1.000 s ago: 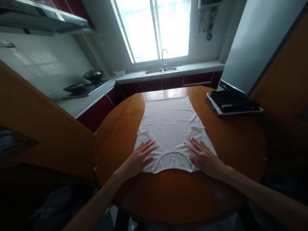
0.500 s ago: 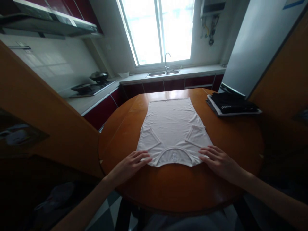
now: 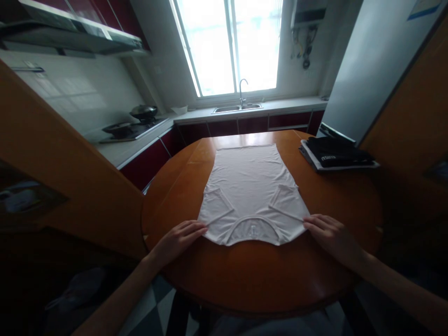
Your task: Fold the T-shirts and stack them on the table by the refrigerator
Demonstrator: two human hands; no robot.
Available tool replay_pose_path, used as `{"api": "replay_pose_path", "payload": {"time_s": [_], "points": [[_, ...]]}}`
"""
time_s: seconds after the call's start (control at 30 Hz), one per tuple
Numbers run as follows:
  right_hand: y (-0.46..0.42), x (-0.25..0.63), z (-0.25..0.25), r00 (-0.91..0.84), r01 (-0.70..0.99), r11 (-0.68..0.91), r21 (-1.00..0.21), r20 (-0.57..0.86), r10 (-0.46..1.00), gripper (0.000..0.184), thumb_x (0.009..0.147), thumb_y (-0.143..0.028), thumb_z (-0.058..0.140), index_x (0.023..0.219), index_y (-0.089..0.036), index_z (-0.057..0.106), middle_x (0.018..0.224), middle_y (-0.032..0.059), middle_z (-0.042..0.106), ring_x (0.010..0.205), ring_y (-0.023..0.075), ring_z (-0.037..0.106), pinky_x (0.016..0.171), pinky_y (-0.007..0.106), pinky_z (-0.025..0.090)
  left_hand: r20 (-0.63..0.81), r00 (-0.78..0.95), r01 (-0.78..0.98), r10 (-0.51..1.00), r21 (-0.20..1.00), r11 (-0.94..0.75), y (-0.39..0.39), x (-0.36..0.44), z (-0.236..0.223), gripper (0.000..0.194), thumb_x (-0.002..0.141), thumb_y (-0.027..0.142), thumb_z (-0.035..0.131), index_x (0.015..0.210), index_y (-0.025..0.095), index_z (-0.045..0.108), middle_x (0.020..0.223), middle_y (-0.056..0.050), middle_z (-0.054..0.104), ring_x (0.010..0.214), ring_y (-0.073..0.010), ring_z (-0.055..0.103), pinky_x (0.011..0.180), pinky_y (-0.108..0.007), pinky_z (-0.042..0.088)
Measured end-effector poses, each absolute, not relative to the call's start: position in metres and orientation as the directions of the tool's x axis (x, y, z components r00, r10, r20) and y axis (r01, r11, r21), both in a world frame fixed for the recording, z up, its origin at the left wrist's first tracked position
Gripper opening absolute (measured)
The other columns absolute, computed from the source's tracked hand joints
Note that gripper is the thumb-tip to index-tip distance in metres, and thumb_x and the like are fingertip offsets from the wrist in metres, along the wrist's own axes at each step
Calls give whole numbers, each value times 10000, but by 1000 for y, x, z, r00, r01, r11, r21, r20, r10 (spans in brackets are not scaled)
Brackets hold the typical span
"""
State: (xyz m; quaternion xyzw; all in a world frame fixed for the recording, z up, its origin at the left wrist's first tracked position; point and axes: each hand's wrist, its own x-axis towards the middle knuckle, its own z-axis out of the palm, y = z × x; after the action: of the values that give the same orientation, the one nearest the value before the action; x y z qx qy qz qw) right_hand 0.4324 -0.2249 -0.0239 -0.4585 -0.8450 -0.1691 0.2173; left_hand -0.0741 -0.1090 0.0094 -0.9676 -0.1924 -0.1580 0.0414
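A white T-shirt lies flat on the round wooden table, its neckline towards me and its short sleeves folded inward over the body. My left hand is closed at the left shoulder edge, fingers together on the fabric. At the right shoulder edge my right hand pinches the cloth between thumb and fingers. Both thumbs are partly hidden.
A stack of folded clothes, topped by a black garment, sits at the table's right. Beyond the table are a counter with a sink, a stove with pans and a fridge.
Both hands have slid outward, away from the neckline, to the shirt's shoulder edges, and their fingers have closed there. The T-shirt stays in place.
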Motion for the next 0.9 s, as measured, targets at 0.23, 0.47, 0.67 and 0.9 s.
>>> {"api": "replay_pose_path", "payload": {"time_s": [0.23,0.47,0.67,0.9], "points": [[-224,441,-22,-531,791,609,65,567,630,247,968,-111,506,1075,-191,713,1053,70,763,947,201,690,872,333,530,356,871,343,339,52,-938,-108,-75,5,275,1028,157,486,1240,213,652,1113,-68,728,1025,-164,666,900,-298,583],[-231,450,-14,-551,760,649,-33,497,670,249,980,-138,507,1096,-219,712,1028,61,760,961,196,698,886,339,544,327,883,307,338,145,-941,-124,-75,23,297,1042,159,448,1260,228,638,1092,-68,732,1001,-163,673,888,-290,578],[-237,459,5,-519,706,663,-248,456,723,221,963,-144,523,1016,-247,712,930,51,745,882,187,695,821,312,547,229,870,351,437,335,-874,-148,-75,37,289,1038,148,450,1203,220,677,1007,-69,730,892,-147,685,801,-221,553],[-196,452,14,-195,617,449,-647,427,883,180,939,-335,576,869,-221,698,878,65,708,804,199,669,730,294,541,240,728,500,642,453,-738,-123,-63,54,267,1007,334,537,1004,197,766,947,-62,746,839,-159,704,756,-208,550]]}}
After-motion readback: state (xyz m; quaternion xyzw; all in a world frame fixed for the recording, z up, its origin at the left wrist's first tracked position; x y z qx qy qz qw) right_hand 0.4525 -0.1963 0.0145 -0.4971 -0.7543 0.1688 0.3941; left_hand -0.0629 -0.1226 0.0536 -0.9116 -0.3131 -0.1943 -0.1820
